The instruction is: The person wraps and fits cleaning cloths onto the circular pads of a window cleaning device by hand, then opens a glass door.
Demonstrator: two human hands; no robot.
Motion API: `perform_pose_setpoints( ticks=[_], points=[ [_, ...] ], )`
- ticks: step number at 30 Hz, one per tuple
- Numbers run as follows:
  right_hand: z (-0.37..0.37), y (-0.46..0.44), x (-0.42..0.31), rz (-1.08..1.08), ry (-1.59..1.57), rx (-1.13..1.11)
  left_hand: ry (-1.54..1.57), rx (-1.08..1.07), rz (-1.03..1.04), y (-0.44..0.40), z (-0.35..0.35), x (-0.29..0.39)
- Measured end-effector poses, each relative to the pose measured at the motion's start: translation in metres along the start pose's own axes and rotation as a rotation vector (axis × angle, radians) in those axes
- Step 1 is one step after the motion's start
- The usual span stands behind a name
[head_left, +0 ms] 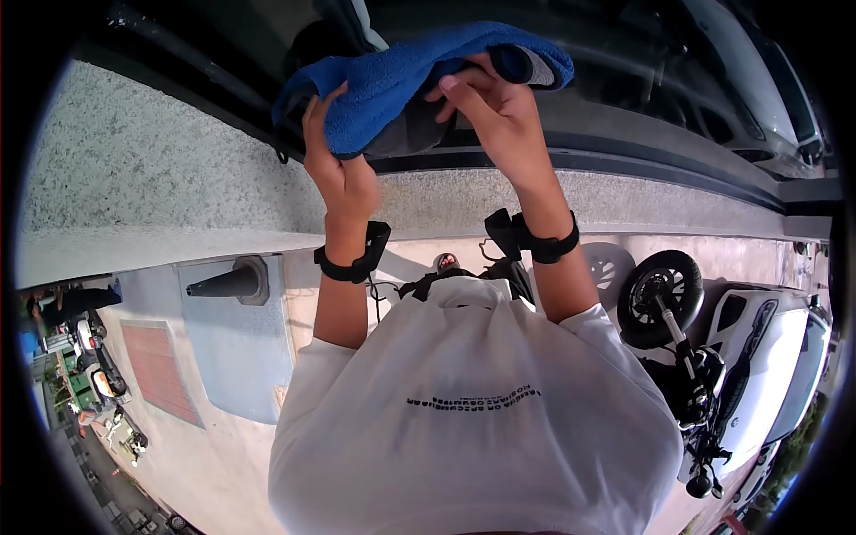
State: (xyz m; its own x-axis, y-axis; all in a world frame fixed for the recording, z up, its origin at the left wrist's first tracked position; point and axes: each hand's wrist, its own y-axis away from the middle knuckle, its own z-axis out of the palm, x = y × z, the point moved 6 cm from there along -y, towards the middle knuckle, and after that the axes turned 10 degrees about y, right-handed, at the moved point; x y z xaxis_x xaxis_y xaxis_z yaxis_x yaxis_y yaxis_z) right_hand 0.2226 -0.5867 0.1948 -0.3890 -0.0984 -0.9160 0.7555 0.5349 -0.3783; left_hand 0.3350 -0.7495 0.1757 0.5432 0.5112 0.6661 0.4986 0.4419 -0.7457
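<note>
A blue towel with a dark edge and a grey underside is bunched between my two hands, in front of a dark glass pane. My left hand grips its left end, with fingers up along the edge of the fabric. On the other side, my right hand holds the towel near its right end; the thumb lies over the front and the curled fingers are partly in the folds. Black straps with small devices circle both wrists. A dark object behind the cloth is partly hidden, and I cannot make it out.
A speckled stone ledge runs below the dark glass, which reflects cars. On the pavement are a traffic cone at left, a motorcycle and a white car at right. Parked motorbikes and people stand farther left.
</note>
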Motion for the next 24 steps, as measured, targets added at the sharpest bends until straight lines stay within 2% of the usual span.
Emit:
perform_pose_setpoints(
  ticks=[2, 3, 6, 10, 11, 13, 15, 17, 19, 23, 24],
  points=[
    [0.006, 0.005, 0.005, -0.041, 0.087, 0.049, 0.301, 0.002, -0.207, -0.002, 0.004, -0.017],
    [0.008, 0.009, 0.013, 0.000, 0.087, 0.114, 0.257, 0.038, -0.180, -0.001, 0.008, -0.020],
    [0.013, 0.029, 0.031, 0.158, 0.309, 0.068, 0.170, 0.061, -0.285, 0.031, 0.023, -0.051],
    [0.009, 0.060, 0.087, 0.236, 0.644, -0.072, -0.130, -0.087, -0.516, 0.082, 0.034, -0.091],
    [0.007, 0.066, 0.098, 0.295, 0.631, -0.098, -0.154, -0.109, -0.646, 0.090, 0.036, -0.096],
    [0.013, 0.081, 0.134, 0.367, 0.338, -0.165, -0.187, -0.124, -0.720, 0.105, 0.037, -0.114],
    [0.018, 0.101, 0.155, 0.666, -0.198, -0.149, -0.116, -0.080, -0.821, 0.121, 0.035, -0.131],
    [0.020, 0.115, 0.167, 0.721, -0.184, -0.195, 0.063, 0.009, -0.935, 0.133, 0.037, -0.148],
    [0.020, 0.119, 0.171, 0.738, -0.206, -0.213, 0.094, -0.043, -0.790, 0.119, 0.048, -0.128],
    [-0.001, 0.092, 0.145, 0.489, -0.212, -0.007, 0.117, -0.303, -0.625, 0.070, 0.065, -0.063],
    [-0.010, 0.083, 0.126, 0.368, -0.166, 0.037, 0.141, -0.283, -0.521, 0.055, 0.066, -0.046]
  ],
)
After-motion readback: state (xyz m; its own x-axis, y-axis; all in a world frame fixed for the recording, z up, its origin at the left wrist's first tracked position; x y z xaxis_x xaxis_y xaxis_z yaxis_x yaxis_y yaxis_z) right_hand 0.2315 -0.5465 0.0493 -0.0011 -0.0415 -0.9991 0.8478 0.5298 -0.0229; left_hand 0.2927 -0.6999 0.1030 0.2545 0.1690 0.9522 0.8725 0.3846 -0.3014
